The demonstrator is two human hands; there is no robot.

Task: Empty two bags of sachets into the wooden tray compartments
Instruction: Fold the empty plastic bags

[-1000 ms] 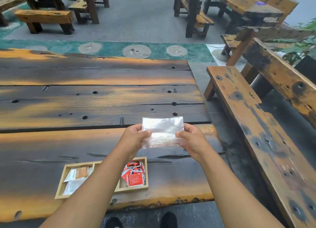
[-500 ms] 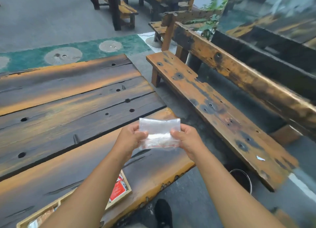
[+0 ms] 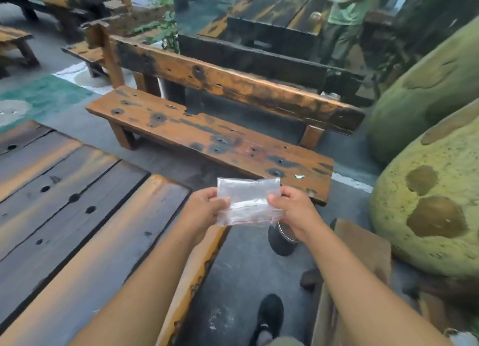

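A clear plastic zip bag (image 3: 247,203) with a thin red line near its lower edge hangs in the air just past the right edge of the wooden table (image 3: 77,229). It looks empty. My left hand (image 3: 204,208) pinches its left side and my right hand (image 3: 293,210) pinches its right side. The wooden tray and the sachets are out of view.
A wooden bench (image 3: 212,138) stands across the gap beyond the bag. A dark round bin (image 3: 282,238) sits on the floor under my right hand, a cardboard box (image 3: 363,255) and green boulders (image 3: 425,216) to the right. A person (image 3: 347,16) stands far back. My shoe (image 3: 269,312) is below.
My view has swung to the right, so the tray and sachets have left the frame. Both hands still hold the bag, which now hangs beyond the table's edge, above the floor.
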